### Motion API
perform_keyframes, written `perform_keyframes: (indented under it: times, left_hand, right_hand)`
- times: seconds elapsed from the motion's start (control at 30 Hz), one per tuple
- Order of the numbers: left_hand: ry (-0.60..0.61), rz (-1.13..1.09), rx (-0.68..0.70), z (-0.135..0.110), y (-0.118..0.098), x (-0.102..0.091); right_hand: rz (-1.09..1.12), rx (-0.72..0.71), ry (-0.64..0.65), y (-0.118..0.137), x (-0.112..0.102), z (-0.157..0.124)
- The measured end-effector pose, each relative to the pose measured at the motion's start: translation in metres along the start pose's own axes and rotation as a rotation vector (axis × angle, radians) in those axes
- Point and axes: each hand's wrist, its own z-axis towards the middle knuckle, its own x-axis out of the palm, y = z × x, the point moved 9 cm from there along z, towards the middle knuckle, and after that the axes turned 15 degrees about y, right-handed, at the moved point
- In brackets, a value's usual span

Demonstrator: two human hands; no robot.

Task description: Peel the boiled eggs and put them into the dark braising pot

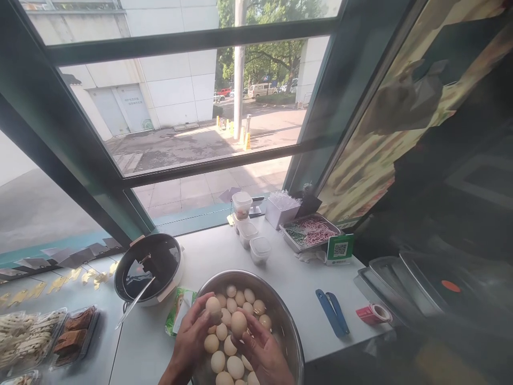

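Note:
A wide metal bowl (289, 321) holds several eggs (235, 367), pale tan to brownish, which seem to lie in water. Above it, my left hand (191, 331) grips one egg (214, 306) between thumb and fingers. My right hand (264, 347) holds a browner egg (239, 324) close beside the first, a small gap between the two. Just left of the bowl, partly behind my left hand, lies a green and white packet (176, 313).
Back left stands a black pot (132, 262) of dark liquid with a ladle (136, 302). Lidded tubs (260, 249) and a tray of coloured strips (308, 232) line the window side. Blue scissors-like tool (332, 313), tape roll (374, 314) and QR sign (340, 248) are right; packed pastries (72, 339) left.

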Motion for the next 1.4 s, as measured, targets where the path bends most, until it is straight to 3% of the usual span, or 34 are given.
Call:
perform_keyframes:
  times: [0.07, 0.2, 0.37, 0.63, 0.7, 0.8, 0.93, 1.03, 1.1, 1.17, 1.27, 1.33, 1.4]
  left_hand:
    - [0.034, -0.042, -0.02, -0.002, 0.003, 0.0]
    - [0.1, 0.177, -0.027, -0.005, -0.001, 0.002]
    - [0.151, 0.173, -0.019, -0.006, -0.006, 0.002]
    - [0.105, 0.377, 0.028, -0.011, -0.032, 0.016]
    - [-0.004, 0.375, 0.034, -0.015, -0.039, 0.01]
    - [-0.201, 0.475, 0.157, -0.026, -0.059, 0.005]
    - [-0.1, 0.708, 0.248, -0.027, -0.072, 0.033]
    - [-0.132, 0.726, 0.262, -0.03, -0.075, 0.033]
    - [-0.197, 0.664, 0.268, -0.032, -0.075, 0.015]
    - [-0.23, 0.563, 0.233, -0.029, -0.071, -0.017]
    - [-0.393, 0.589, 0.12, -0.02, -0.074, -0.093]
    - [-0.581, 0.922, -0.066, -0.013, -0.09, -0.15]
    - [-0.664, 1.048, -0.159, -0.002, -0.107, -0.199]
  right_hand:
    - [-0.014, 0.003, 0.019, 0.005, 0.007, -0.001]
    - [-0.007, 0.022, 0.093, 0.01, 0.02, 0.001]
    - [0.0, 0.03, 0.057, 0.007, 0.017, 0.002]
    - [-0.105, 0.013, 0.075, 0.013, 0.017, 0.011]
    - [-0.128, 0.017, 0.07, 0.015, 0.017, 0.011]
    - [-0.135, 0.011, 0.015, 0.015, 0.014, 0.011]
    - [-0.137, -0.012, -0.02, 0.017, 0.015, 0.012]
    - [-0.155, -0.016, -0.02, 0.021, 0.016, 0.011]
    - [-0.139, -0.005, -0.034, 0.02, 0.016, 0.01]
    - [-0.098, 0.005, -0.059, 0.018, 0.013, 0.009]
    - [-0.102, 0.022, -0.097, 0.016, 0.007, 0.007]
    - [-0.154, 0.048, -0.095, 0.016, 0.005, 0.006]
    - [-0.208, 0.079, -0.049, 0.015, 0.007, 0.006]
